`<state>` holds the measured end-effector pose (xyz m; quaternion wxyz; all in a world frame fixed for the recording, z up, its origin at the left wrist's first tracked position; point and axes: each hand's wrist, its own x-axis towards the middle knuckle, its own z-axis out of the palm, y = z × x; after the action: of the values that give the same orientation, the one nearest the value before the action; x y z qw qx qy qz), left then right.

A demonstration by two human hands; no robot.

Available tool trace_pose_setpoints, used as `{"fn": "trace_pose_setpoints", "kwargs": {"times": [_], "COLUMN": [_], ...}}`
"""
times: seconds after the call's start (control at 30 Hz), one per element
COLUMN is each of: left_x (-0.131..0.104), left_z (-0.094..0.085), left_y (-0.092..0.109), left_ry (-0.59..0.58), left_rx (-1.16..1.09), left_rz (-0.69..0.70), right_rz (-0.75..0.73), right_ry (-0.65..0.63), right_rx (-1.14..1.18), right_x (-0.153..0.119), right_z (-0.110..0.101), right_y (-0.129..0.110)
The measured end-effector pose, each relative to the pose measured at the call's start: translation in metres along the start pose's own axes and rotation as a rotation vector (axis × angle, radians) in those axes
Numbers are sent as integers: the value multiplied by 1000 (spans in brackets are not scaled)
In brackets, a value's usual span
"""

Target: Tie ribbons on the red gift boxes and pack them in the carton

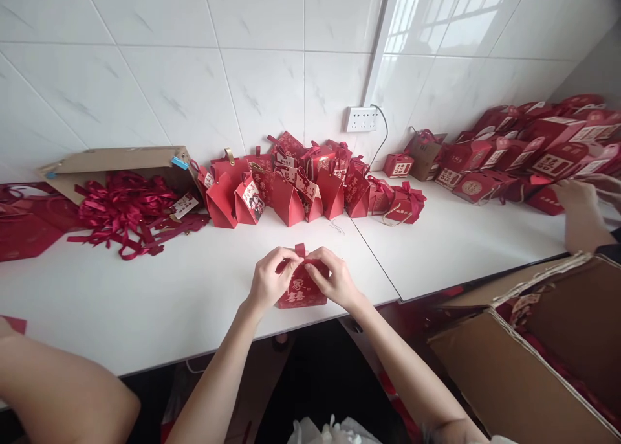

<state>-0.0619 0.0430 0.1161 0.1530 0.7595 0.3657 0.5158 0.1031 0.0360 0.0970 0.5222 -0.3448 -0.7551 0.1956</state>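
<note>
A small red gift box [304, 294] with gold characters stands upright near the front edge of the white table. My left hand [272, 276] pinches its top from the left, thumb and forefinger together. From the right, my right hand [334, 277] pinches the same top edge, the fingertips of both hands almost meeting. A red ribbon tab [300, 250] sticks up behind the fingers. Just what the fingertips press on is partly hidden. Beyond my hands, several finished-looking red gift boxes [289, 201] stand in a row.
An open carton [116, 154] spills dark red ribbons [129, 204] at left. Many red boxes [514, 153] are piled right, near a co-worker's hand [575, 201]. Another person's arm [63, 392] reaches in lower left. A large cardboard box [528, 379] stands lower right. A socket [361, 119] is on the wall.
</note>
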Motion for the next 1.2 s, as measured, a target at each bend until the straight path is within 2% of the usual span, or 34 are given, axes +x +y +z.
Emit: {"fn": "trace_pose_setpoints", "kwargs": {"times": [0.1,0.3,0.6,0.77,0.9,1.2], "left_x": [3,3,1,0,1,0], "left_z": [-5,-12,-7,-4,-4,-2], "left_y": [3,4,2,6,8,9], "left_ry": [-75,-176,-135,-78,-75,-86], "left_rx": [26,7,-29,-77,-133,-132], "left_rz": [61,51,-8,-104,-185,-169], "right_rz": [27,68,95,127,160,207], "right_ry": [6,62,69,95,75,73], "right_rx": [10,56,58,50,53,114], "right_x": [0,-1,-1,-1,-1,1], "right_z": [2,7,8,9,8,6], "right_y": [0,-2,-3,-5,-9,-10]}}
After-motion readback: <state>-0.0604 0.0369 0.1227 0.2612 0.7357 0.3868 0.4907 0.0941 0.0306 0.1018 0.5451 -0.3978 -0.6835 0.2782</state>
